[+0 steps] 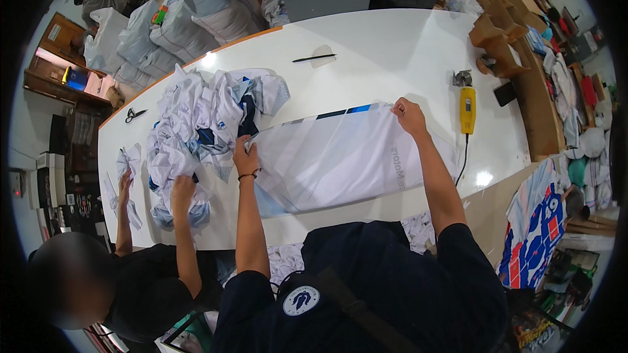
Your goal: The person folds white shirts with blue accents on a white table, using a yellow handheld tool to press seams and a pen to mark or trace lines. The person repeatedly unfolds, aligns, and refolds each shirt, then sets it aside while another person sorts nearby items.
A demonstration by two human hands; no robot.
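Two bare hands work at the middle of the frame: the left hand (245,155) closes its fingers on the upper left corner of a long, thin white fabric panel with a blue-and-black band along its far edge (327,163), and the right hand (410,117) pinches the far edge near its upper right corner. The panel lies at the centre of the frame on a glossy white worktop (392,46), its near side close to the table's edge. The step in hand looks like spreading and squaring the cloth; the next move seems to call for even tension between both corners, since soft creases run across the panel.

At lower left, a co-worker in black (147,287) has one hand at a heaped pile of crumpled white and blue fabric pieces (186,111), which crowds the left hand and limits room on that side. To the right, the thin black cord (463,163) of a yellow handheld electric cutter with a round metal head (468,111) runs just beside the panel's right end and could snag it. Farther off lie black-handled scissors (134,116) at left and a slim black pen (313,58) at upper centre. Brown cardboard boxes (500,26) stand at upper right, bulging white sacks (209,0) at upper left.
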